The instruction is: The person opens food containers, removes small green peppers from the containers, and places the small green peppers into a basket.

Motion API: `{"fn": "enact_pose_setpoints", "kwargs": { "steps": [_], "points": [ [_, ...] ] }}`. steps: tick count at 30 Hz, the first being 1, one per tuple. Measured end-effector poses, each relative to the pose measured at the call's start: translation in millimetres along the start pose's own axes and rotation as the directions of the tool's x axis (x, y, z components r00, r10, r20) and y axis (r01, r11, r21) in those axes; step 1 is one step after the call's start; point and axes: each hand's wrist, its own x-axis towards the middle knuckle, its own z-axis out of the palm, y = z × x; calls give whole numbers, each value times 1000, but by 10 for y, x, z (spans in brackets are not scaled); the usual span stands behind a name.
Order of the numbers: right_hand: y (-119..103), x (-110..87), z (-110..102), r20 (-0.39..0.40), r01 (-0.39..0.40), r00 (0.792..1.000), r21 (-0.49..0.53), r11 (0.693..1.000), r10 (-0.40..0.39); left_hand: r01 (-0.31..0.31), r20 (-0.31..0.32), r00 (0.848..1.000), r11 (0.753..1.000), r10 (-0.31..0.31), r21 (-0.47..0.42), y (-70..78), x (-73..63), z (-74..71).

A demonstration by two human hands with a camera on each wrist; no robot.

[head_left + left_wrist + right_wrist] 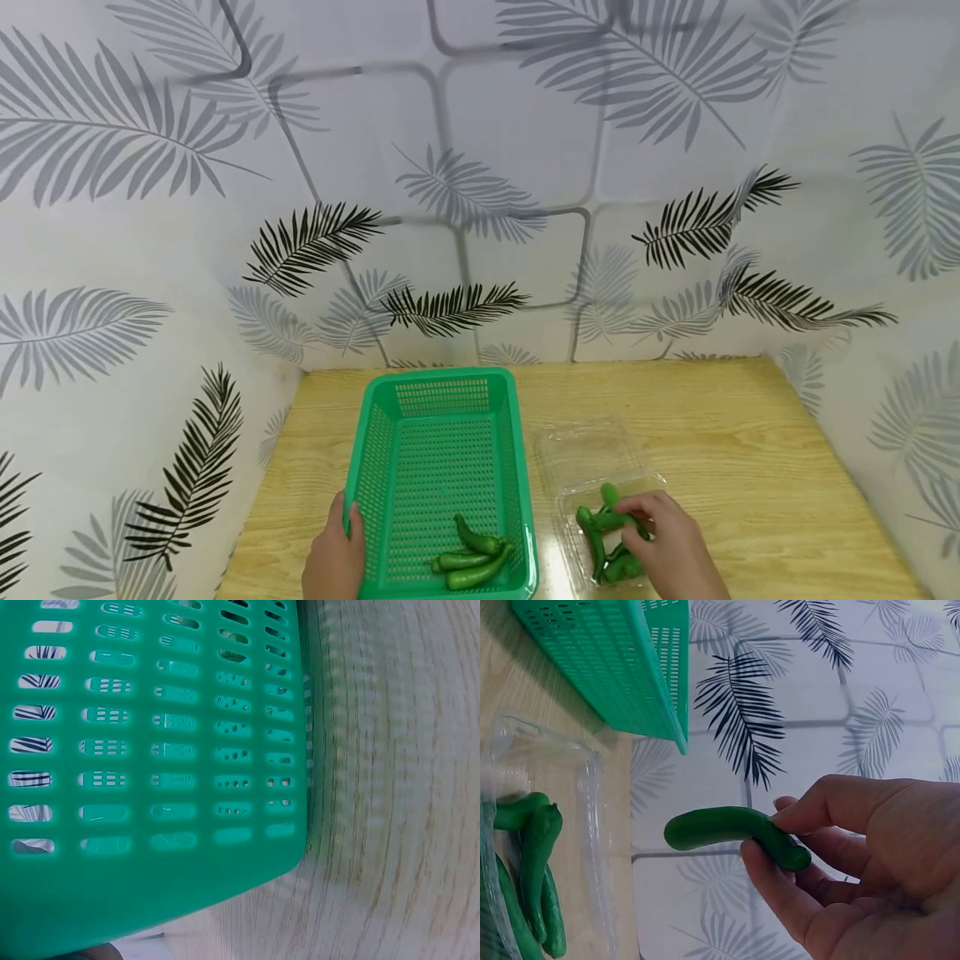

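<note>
green pepper (712,827) between right fingers (831,804)

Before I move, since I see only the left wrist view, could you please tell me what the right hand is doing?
Observer: The right hand is pinching a curved green pepper.
Operator: Thank you; does anything lie inside the green basket?
Observer: Yes, three peppers lie in it, toward its near end.
Operator: And are there any more elsewhere?
Observer: Yes, more peppers lie in a clear plastic container to the right of the basket.
</note>
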Motion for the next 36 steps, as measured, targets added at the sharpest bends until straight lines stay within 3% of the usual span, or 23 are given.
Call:
{"fn": "enact_pose_setpoints", "kwargs": {
  "steps": [8, 14, 26, 36],
  "points": [
    [-61, 6, 195, -41, 43, 998, 88, 995, -40, -6, -13, 1000, 1000, 6, 10, -12, 3, 17],
    [-75, 27, 313, -19, 88, 996, 121, 989, -86, 7, -4, 1000, 1000, -7, 11, -32, 12, 32],
    [-99, 63, 426, 52, 104, 992, 149, 983, -113, 3, -26, 1000, 1000, -2, 18, -21, 17, 29],
    [-167, 66, 518, 39, 226, 972, 136, 964, -233, -6, -30, 1000, 1000, 7, 11, -9, -5, 5]
  ]
}}
